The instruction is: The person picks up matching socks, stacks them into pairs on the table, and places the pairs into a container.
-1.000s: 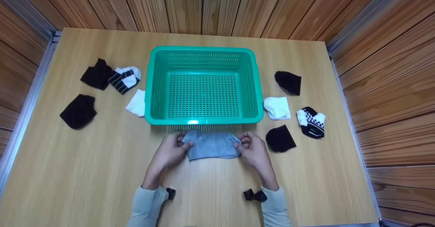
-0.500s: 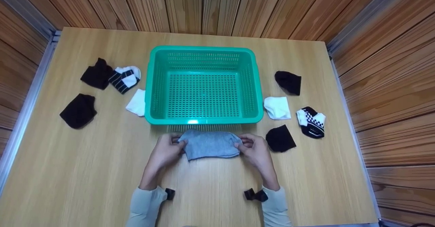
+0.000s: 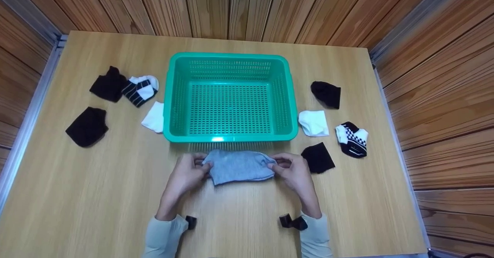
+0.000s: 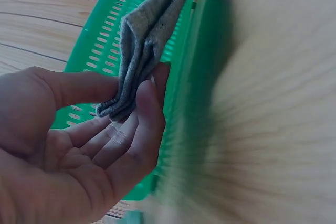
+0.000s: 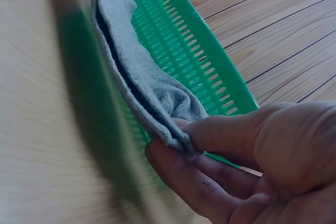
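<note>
Currently, left hand (image 3: pixel 188 172) pinches the left end and right hand (image 3: pixel 296 172) the right end of gray cloth (image 3: pixel 238 167), hands apart, at the near side of the green basket (image 3: pixel 230 138). Black sock (image 3: pixel 319 158) just right of right hand, checkered sock (image 3: pixel 352 144) farther right, all on wooden surface (image 3: pixel 239 223) except the held cloth.

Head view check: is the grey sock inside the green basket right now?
No, the left hand and right hand pinch the grey sock at its opposite ends, on the near side of the green basket.
</note>
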{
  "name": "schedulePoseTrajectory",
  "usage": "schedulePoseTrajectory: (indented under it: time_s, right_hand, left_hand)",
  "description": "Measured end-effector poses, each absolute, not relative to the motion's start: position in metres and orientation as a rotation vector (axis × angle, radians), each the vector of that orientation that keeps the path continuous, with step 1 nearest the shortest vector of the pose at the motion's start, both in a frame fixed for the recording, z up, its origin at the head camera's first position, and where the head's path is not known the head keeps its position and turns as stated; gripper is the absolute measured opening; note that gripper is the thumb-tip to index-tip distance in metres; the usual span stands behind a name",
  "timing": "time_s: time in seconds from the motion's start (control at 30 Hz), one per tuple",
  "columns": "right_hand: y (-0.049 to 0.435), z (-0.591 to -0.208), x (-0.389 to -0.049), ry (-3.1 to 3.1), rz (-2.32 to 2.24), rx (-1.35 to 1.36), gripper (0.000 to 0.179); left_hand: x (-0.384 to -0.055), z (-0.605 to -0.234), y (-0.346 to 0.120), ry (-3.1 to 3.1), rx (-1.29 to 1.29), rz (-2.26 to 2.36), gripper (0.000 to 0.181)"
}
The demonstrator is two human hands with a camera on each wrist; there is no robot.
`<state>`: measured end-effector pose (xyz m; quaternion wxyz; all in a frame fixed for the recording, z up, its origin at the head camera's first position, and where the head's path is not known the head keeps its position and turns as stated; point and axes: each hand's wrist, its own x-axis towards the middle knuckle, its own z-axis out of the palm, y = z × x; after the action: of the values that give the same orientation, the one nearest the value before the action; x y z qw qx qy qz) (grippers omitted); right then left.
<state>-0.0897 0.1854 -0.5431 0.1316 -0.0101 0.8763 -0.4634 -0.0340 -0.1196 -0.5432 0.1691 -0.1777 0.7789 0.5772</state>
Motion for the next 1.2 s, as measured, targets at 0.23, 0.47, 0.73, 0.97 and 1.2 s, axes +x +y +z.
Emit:
schedulePoseTrajectory:
  time_s: [0.23,0.47,0.73,0.97,1.2]
  right_hand:
    - [0.19,-0.527,-0.087,2.495,-1.352,-0.058,0.017]
    - [0.195,-0.506,-0.091,2.483,-1.335,-0.115,0.016]
    - [0.197,-0.487,-0.099,2.521,-1.318,-0.185,0.016]
    - [0.193,-0.472,-0.108,2.508,-1.351,-0.206,0.016]
    - [0.184,-0.456,-0.124,2.53,-1.309,-0.217,0.016]
  left_hand:
    - [-0.027,-0.519,-0.118,2.306,-0.376,1.573,0.021]
    - [-0.027,-0.5,-0.12,2.295,-0.331,1.555,0.023]
    - [-0.034,-0.489,-0.123,2.343,-0.245,1.602,0.027]
    - [-0.043,-0.481,-0.129,2.349,-0.197,1.658,0.029]
    - [-0.063,-0.469,-0.137,2.411,-0.131,1.587,0.031]
